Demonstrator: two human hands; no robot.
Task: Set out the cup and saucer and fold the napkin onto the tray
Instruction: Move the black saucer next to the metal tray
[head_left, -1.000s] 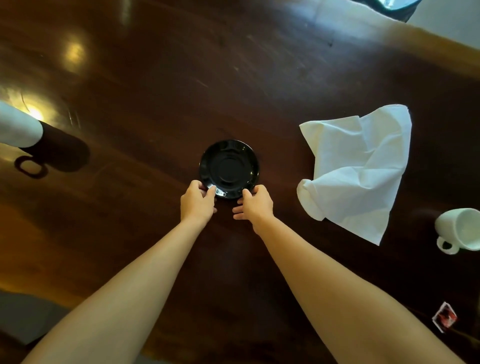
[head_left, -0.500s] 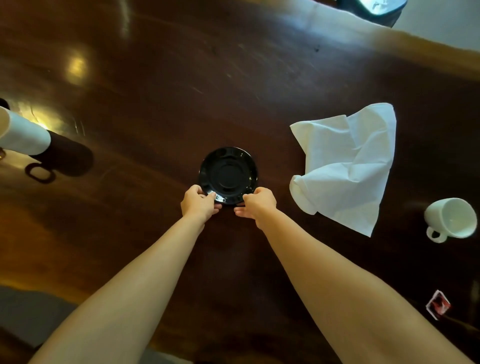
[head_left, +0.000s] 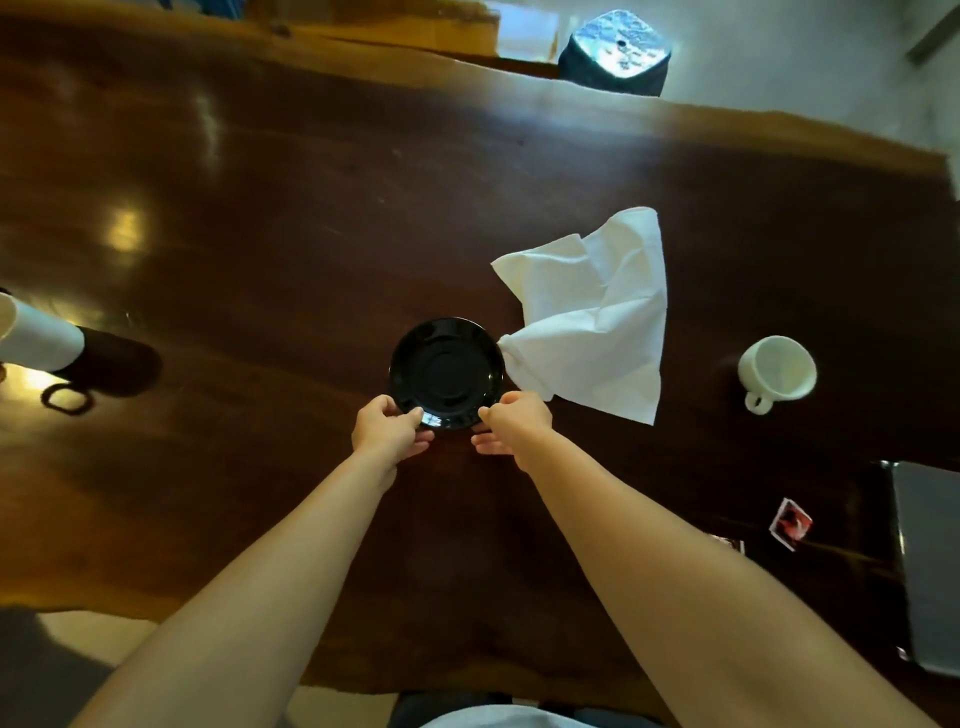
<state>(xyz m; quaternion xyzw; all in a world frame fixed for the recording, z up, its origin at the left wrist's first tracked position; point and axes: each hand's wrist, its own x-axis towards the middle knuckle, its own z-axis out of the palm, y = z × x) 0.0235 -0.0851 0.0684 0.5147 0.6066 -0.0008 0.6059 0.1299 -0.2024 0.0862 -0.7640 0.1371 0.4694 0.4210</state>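
A glossy black saucer (head_left: 447, 371) lies on the dark wooden table (head_left: 270, 249), just ahead of me. My left hand (head_left: 387, 428) pinches its near left rim and my right hand (head_left: 511, 423) pinches its near right rim. A crumpled white napkin (head_left: 592, 317) lies right of the saucer, one corner nearly touching its rim. Farther right a white cup (head_left: 777, 370) stands upright with its handle toward me. No tray is clearly visible.
A white cup with a dark shadow (head_left: 36, 338) sits at the left edge. A small red packet (head_left: 790, 524) and a grey flat object (head_left: 930, 566) lie at the right. A dark stool with a shiny top (head_left: 615, 52) stands beyond the table's far edge.
Both hands have kept their grip on the saucer's near rim. The saucer now sits closer to the napkin. The view has tilted up, showing the table's far edge.
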